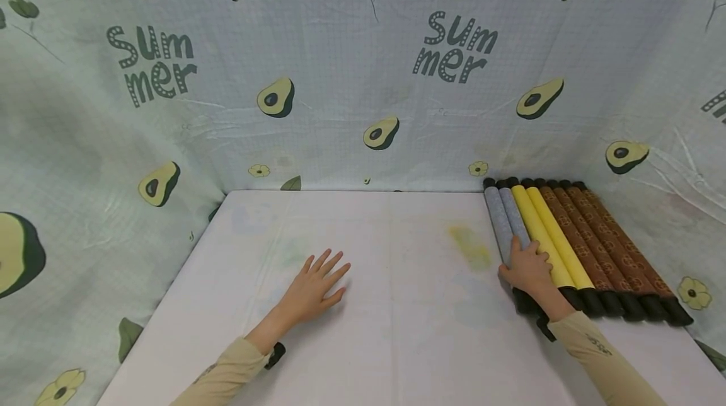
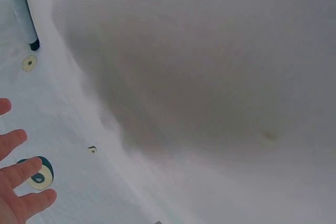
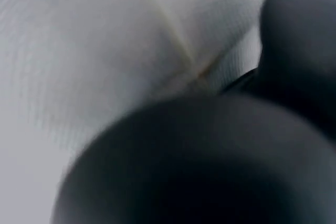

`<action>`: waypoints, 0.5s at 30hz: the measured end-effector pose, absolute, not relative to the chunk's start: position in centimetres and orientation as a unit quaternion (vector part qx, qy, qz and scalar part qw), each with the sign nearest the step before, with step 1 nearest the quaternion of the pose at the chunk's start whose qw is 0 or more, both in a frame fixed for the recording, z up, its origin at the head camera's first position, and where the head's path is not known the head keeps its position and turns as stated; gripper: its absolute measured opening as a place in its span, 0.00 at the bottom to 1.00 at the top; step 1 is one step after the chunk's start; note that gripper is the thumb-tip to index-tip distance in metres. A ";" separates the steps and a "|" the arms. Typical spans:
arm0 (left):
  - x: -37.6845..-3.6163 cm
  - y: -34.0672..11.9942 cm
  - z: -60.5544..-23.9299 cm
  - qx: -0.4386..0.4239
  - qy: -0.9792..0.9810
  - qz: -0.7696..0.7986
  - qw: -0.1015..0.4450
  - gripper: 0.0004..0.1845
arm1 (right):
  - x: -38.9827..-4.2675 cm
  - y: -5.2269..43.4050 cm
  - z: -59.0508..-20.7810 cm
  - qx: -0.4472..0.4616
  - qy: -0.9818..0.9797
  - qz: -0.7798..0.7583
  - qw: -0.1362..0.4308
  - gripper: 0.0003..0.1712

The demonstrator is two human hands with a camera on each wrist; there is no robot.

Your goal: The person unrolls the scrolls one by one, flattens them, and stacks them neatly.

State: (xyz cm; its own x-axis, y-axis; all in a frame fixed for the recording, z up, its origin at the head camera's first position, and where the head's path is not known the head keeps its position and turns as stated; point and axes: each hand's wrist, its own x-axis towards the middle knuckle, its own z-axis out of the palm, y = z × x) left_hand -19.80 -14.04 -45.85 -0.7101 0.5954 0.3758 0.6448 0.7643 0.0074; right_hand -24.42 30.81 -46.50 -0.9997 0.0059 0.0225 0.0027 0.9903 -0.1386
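At the right side of the table, my right hand [image 1: 527,267] lies over the near part of two light grey rolls with black ends [image 1: 500,217]. Its thumb is along the outer side of the leftmost roll, and its bent fingers reach across toward the yellow rolls [image 1: 541,229]. The palm hides part of the grey rolls. In the right wrist view, dark rounded roll ends [image 3: 199,150] fill the lower part, close up and blurred. My left hand [image 1: 314,286] is held over the middle left of the table with fingers spread, holding nothing; its fingertips [image 2: 31,169] show in the left wrist view.
Several brown patterned rolls [image 1: 601,242] with black ends lie side by side right of the yellow ones. The white table [image 1: 391,330] has a faint yellow-green stain. A cloth printed with avocados and lettering [image 1: 329,78] hangs behind the table and along both sides.
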 end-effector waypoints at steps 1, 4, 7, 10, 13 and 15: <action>-19.7 -14.1 -45.9 -0.338 -0.921 -0.068 0.182 0.24 | -24.4 30.8 -46.6 -0.003 -0.997 0.073 0.011 0.42; -19.6 -14.2 -45.9 -0.343 -0.918 -0.060 0.191 0.24 | -24.5 30.9 -46.8 -0.005 -0.997 0.082 0.011 0.42; -19.5 -14.3 -45.9 -0.346 -0.915 -0.056 0.199 0.24 | -24.5 30.8 -46.8 -0.009 -0.995 0.095 0.010 0.43; -19.4 -14.3 -45.7 -0.347 -0.914 -0.055 0.202 0.24 | -24.5 30.7 -46.8 -0.012 -0.995 0.102 0.017 0.43; -19.3 -14.4 -45.6 -0.343 -0.915 -0.055 0.206 0.24 | -24.3 30.6 -46.9 -0.012 -0.994 0.109 0.025 0.42; -19.3 -14.5 -45.5 -0.341 -0.915 -0.056 0.207 0.24 | -24.3 30.5 -46.9 -0.010 -0.994 0.108 0.031 0.41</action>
